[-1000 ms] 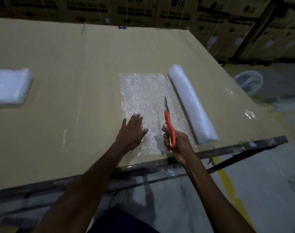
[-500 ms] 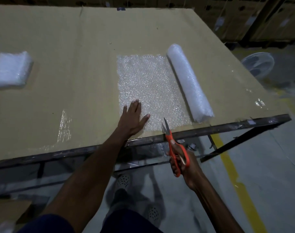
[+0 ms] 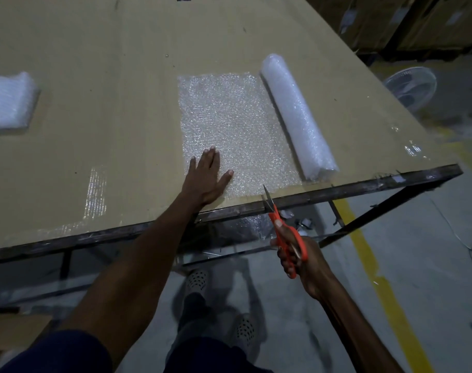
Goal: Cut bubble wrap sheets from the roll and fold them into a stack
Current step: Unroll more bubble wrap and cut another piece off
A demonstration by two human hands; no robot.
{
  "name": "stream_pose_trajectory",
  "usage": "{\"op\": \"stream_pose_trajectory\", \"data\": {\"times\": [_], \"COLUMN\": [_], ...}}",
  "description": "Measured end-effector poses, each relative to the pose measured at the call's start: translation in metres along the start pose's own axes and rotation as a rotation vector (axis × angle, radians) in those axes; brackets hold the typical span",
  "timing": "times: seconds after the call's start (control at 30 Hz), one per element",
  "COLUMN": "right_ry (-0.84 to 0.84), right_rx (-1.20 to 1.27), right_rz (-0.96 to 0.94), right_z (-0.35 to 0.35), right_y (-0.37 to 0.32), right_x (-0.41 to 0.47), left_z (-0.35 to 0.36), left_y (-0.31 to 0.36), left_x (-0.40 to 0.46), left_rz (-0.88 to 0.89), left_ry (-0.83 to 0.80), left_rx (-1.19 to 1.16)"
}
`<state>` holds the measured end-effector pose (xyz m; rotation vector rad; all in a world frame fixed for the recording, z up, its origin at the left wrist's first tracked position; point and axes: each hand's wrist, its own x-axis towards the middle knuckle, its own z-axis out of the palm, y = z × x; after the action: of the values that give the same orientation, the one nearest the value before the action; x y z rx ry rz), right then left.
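Clear bubble wrap sheet (image 3: 237, 130) lies mid-frame, pinned by the left hand (image 3: 206, 180), fingers spread flat; right hand (image 3: 296, 254) grips orange-handled scissors (image 3: 282, 227), blades parted at its near edge.

A large table (image 3: 100, 125) topped with tan cardboard filled most of the view, its near edge a dark metal frame (image 3: 364, 185) with slanted braces beneath. The grey concrete floor (image 3: 431, 265) carried a yellow painted line (image 3: 369, 254) running away under the table's right corner, and a white fan (image 3: 411, 88) stood on it beyond the table's right side. Stacked brown cartons (image 3: 428, 20) lined the dim far right of the room, and the light was low throughout.
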<state>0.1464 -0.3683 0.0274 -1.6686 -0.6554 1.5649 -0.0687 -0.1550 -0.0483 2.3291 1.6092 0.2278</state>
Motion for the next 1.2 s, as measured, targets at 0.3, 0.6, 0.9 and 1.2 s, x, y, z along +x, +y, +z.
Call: {"op": "stream_pose_trajectory", "data": {"times": [0.3,0.6,0.9,1.2], "right_ry": [0.022,0.048,0.09,0.099], "right_rx": [-0.022,-0.009,-0.004,0.012], "right_rz": [-0.014,-0.017,-0.027,-0.002], "right_z": [0.007,0.011,0.012,0.016], "right_y": [-0.01,-0.009,-0.006,-0.007], "right_x": [0.008,0.016,0.016,0.023], "left_z": [-0.009,0.001,0.002,0.004], "left_y": [-0.002,-0.008,-0.008,-0.01], "left_x": [0.019,0.018,0.017,0.018], "left_rz": [-0.003,0.015,0.009,0.007], "left_ry": [-0.021,0.038,0.038,0.04], "left_rx": [0.029,0.039,0.035,0.026]}}
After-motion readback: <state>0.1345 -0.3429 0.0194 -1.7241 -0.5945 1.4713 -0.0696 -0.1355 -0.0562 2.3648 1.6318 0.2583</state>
